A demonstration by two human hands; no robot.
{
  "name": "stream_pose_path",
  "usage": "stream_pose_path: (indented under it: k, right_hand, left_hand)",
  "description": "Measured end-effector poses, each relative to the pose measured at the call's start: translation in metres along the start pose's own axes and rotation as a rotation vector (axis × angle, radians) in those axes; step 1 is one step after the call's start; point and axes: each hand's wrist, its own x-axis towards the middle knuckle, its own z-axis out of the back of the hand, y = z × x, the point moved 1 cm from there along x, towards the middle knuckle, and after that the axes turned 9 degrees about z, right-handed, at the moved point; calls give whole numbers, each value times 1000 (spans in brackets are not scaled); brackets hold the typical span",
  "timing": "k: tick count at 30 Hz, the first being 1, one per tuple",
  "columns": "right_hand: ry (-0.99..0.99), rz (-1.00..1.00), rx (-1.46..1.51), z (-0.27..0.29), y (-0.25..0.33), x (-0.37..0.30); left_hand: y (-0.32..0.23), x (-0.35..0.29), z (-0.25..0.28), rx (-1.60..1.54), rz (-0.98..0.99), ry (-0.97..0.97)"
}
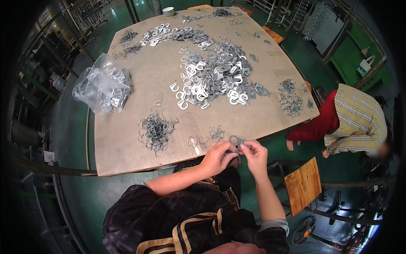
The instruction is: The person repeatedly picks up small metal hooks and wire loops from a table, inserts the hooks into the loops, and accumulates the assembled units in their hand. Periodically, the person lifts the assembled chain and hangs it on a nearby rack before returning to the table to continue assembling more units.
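Above the near edge of the table, my two hands are close together with bent fingers. My left hand (218, 158) is closed in a pinch, with small metal bits partly showing beneath its fingers. A flat grey metal hook (237, 139) sticks up between both sets of fingertips. My right hand (255, 157) pinches at its lower end; any small wire piece there is too small to tell. Just beyond my hands lies a small group of bent wire clips (217, 133). To the left is a larger tangled heap of wire clips (156, 131).
A big pile of flat metal hooks (220, 74) covers the middle of the brown table (122, 154). A clear plastic bag of metal parts (103, 84) lies at left. More wire clips (290, 99) sit at right. A wooden stool (303, 186) and a bending person (355, 114) are at right.
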Motion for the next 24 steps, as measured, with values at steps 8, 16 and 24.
stream_pose_path:
  k: [8, 16, 24]
  right_hand:
    - [-43, 159, -276, -9, 23, -17]
    - [-84, 235, -356, -5, 19, -32]
    - [-46, 179, -337, -1, 27, -36]
  left_hand:
    - [2, -5, -1, 36, 18, 7]
    - [22, 11, 30, 29, -52, 167]
    - [128, 82, 56, 802, 482, -360]
